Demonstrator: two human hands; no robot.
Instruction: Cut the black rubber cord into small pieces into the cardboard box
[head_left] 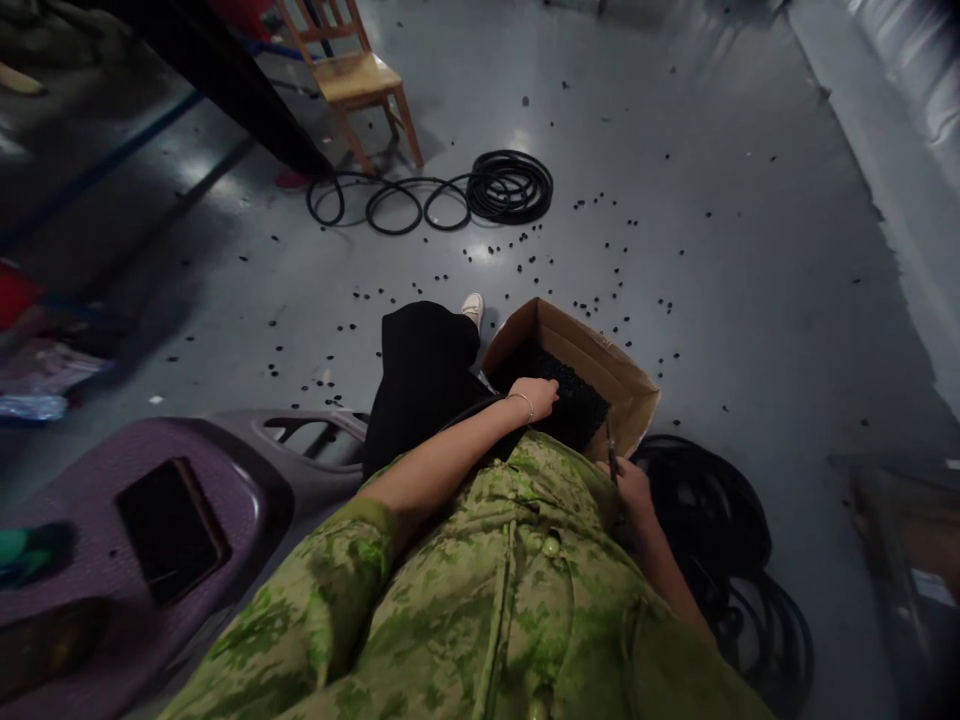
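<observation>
An open cardboard box [611, 365] stands on the floor by my knee, filled with small black pieces [577, 400]. My left hand [536, 395], a thin bracelet on the wrist, reaches into the box with its fingers curled down among the pieces; what they grip is hidden. My right hand [630, 485] rests at the box's near edge, closed round a thin dark tool [611, 450] that points upward. A green patterned shirt covers my chest and hides part of both arms.
Small black pieces litter the grey floor. Coiled black rubber rings [510, 185] lie ahead near a wooden chair [352, 75]. More black rings [712, 520] pile at my right. A purple plastic seat [90, 560] with a phone [172, 525] sits at my left.
</observation>
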